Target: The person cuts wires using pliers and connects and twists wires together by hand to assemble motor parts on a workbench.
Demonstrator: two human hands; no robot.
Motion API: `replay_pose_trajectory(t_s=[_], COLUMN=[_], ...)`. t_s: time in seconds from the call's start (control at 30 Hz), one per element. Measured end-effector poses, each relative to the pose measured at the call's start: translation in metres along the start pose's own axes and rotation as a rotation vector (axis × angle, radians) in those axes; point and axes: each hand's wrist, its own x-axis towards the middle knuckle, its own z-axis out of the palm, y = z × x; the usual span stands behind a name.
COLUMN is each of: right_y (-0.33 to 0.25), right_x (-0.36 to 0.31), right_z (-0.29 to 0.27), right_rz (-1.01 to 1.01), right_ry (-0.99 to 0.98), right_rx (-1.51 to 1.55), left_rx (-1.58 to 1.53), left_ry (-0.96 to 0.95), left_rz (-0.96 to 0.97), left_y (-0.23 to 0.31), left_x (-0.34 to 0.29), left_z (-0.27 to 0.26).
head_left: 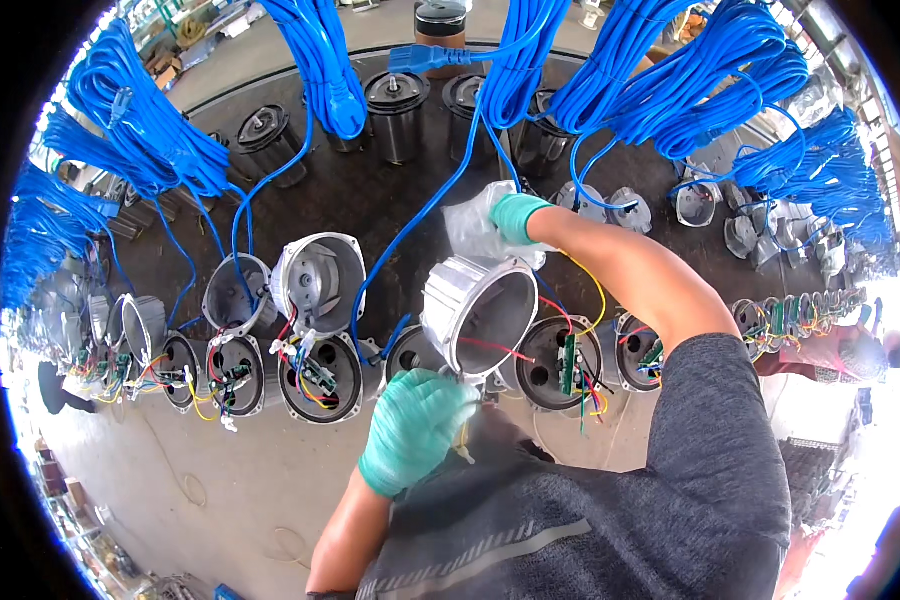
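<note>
Showing its open mouth, 1 silver housing (448, 300) tilts near the front edge of the dark bench (370, 205). The left hand (415, 430) curls its fingers at the lower rim; the right hand (518, 217) touches clear plastic (470, 228) behind. I can't tell whether either grips.

Gloved in mint green on left grip (415, 430) and right grip (518, 218), snug, lightly creased. Dressed in dark grey, heathered shirt (620, 510); cut short at right sleeve (715, 400), leaving right forearm (630, 260) bare up to glove (518, 218). Marked across near part with pale grey stripe (530, 545), slanting toward far right, edged along far side with row of short, slanted hatch marks (500, 540).
</note>
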Motion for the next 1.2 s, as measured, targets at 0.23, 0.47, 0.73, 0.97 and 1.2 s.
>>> replay_pose_trajectory(t_s=[0.23,0.47,0.73,0.97,1.2], right_y=[0.016,-0.069,-0.246,-0.274,-0.276], right_x=[-0.051,-0.213,-0.283,-0.266,-0.256], right_z=[-0.034,-0.127,-0.054,-0.03,-0.04], right_rz=[0.168,0.295,0.315,0.387,0.377], right_ry=[0.13,0.582,0.679,0.922,0.755], right_rx=[0.254,0.905,1.24,1.122,1.017], left_rx=[-0.06,-0.025,-0.061,-0.053,-0.068], left_ry=[-0.001,0.004,0.015,0.019,-0.022], left_rz=[-0.063,-0.069,-0.091,-0.083,-0.096], left_y=[0.0,-0.001,-0.001,-0.004,0.0], left_x=[0.0,-0.002,-0.003,-0.006,-0.004], left_z=[0.0,0.002,0.003,0.005,0.001])
